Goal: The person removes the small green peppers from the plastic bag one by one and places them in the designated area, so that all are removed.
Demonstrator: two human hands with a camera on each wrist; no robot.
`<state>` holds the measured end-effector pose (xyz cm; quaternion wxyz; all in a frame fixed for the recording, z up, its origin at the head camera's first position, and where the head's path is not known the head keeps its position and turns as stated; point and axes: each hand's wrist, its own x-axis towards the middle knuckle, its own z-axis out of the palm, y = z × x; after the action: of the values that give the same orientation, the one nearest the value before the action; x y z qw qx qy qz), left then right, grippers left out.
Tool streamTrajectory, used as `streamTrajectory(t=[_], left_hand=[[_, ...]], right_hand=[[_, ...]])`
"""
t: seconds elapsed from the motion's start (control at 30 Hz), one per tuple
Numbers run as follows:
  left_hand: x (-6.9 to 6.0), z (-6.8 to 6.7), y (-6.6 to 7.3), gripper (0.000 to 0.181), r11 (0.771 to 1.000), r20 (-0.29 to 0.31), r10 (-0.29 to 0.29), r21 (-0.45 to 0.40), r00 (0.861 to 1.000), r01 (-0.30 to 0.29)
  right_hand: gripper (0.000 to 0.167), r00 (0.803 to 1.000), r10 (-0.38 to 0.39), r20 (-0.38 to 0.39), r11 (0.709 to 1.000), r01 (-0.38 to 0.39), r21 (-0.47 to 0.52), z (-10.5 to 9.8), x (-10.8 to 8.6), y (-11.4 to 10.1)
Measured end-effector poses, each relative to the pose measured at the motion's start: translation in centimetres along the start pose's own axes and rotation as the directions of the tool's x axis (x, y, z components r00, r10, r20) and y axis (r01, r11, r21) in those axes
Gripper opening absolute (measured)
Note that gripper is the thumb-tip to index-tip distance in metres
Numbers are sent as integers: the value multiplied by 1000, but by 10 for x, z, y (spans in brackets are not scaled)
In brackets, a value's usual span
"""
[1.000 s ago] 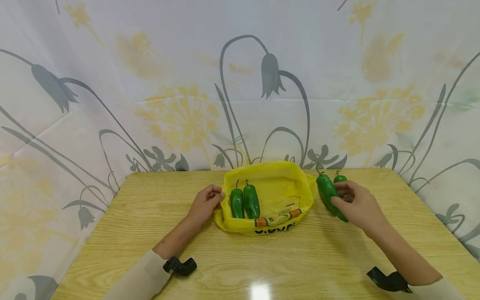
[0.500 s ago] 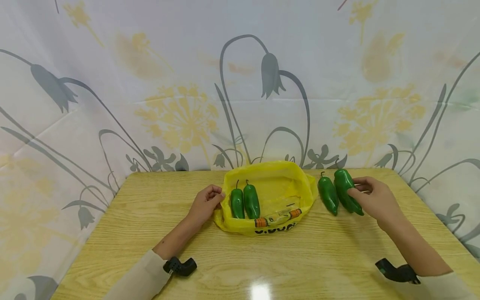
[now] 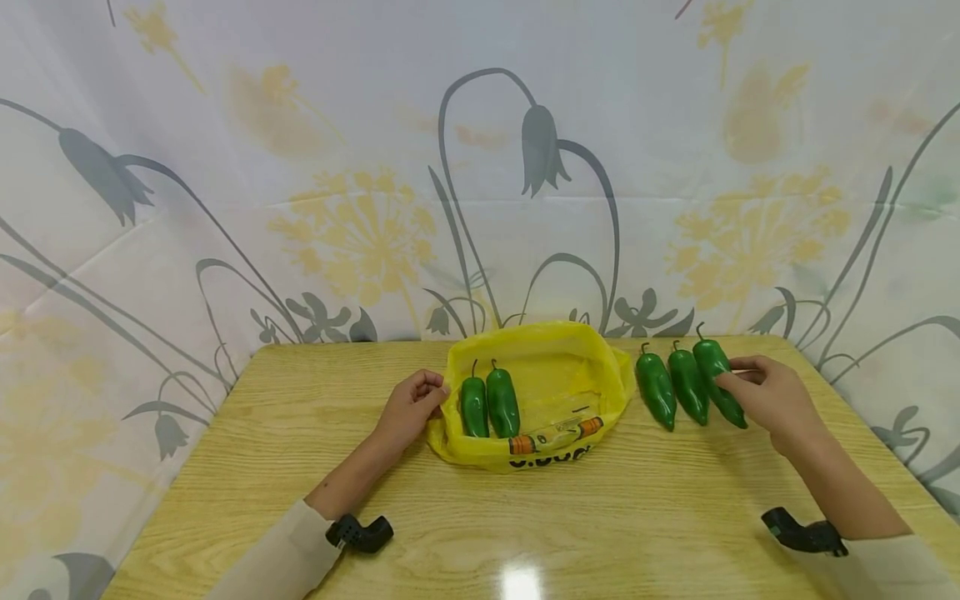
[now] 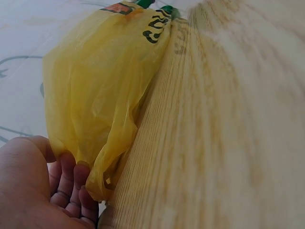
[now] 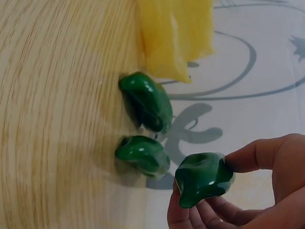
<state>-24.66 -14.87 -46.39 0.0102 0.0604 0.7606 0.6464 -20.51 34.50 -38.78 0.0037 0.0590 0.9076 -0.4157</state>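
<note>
The fingers of the right hand are clamped on a glossy dark-green tapered pepper, which is pinched at its side between thumb and fingertips. Its curved stem is pointed toward the back, its tip toward the front right; whether the counter is touched by that tip cannot be told. By the fingers of the left hand, curled with the thumb, the left edge of a thin yellow plastic bag is gripped. Just left of the held pepper, two more green peppers are laid side by side, stems to the back. Inside the bag, whose mouth is spread wide, a further two green peppers are seen close together near its left wall. The bag's front is marked with orange bands and black lettering, partly hidden by folds. Everything is carried by a pale wood-grain counter. Around the wrists, above cream sleeves, black curved devices are worn. Behind the counter, a whitish backdrop is printed with grey bell-shaped flowers and yellow blossoms.
</note>
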Motion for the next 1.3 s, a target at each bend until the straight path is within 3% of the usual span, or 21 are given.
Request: streamTrajectory(t=[0.9,1.3], left_hand=[[-1,1,3,16,1000,9,3,-10,1000,-3],[0,-1,0,16,1000,26,20,3,999,-20]], right_hand=[[75,995,101,-12,995,-101,5,-1,20,44],[70,987,56,-148,996,-66,-65,5,22,53]])
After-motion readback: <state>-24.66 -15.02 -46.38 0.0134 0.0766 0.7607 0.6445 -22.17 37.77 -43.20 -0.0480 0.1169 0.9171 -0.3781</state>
